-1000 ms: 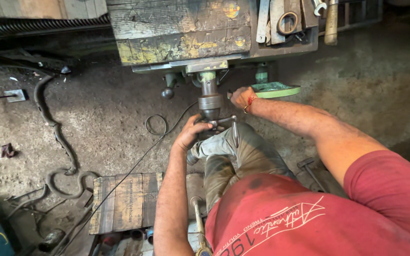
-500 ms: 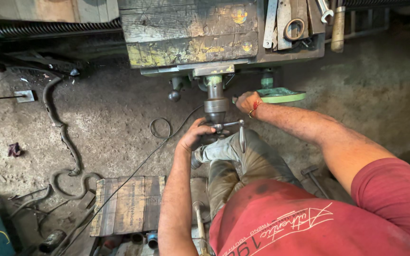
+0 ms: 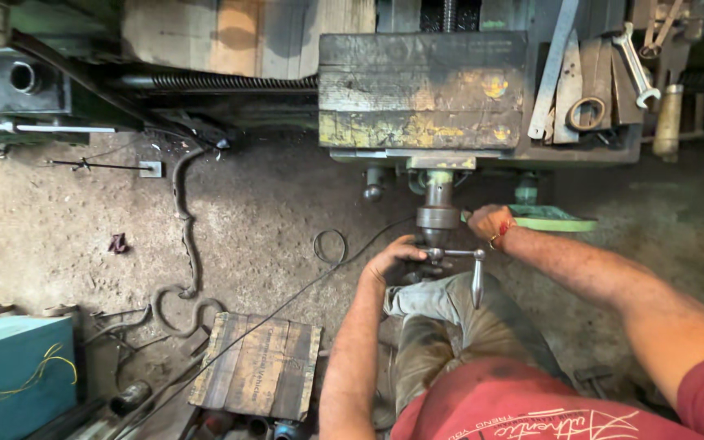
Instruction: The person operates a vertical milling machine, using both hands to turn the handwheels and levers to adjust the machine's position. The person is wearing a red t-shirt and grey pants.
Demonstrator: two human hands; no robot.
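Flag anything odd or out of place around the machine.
Clutter more than damage. A cable trails loose across the dirt floor, a wire ring lies by it, and a hose snakes past a small red scrap. Left hand and right hand are at the crank.

A rough, dusty grey concrete floor (image 3: 270,212) is seen from above, stained dark in places. A worn slatted wooden pallet (image 3: 256,367) is laid on it near the bottom edge, and a thin black cable (image 3: 287,301) is run across it. A battered wooden block with yellow paint traces (image 3: 422,90) is set along the top edge, beside a long black coiled spring (image 3: 230,81). A teal metal box (image 3: 11,371) is placed at the floor's bottom left corner. Dim, even light is cast throughout.
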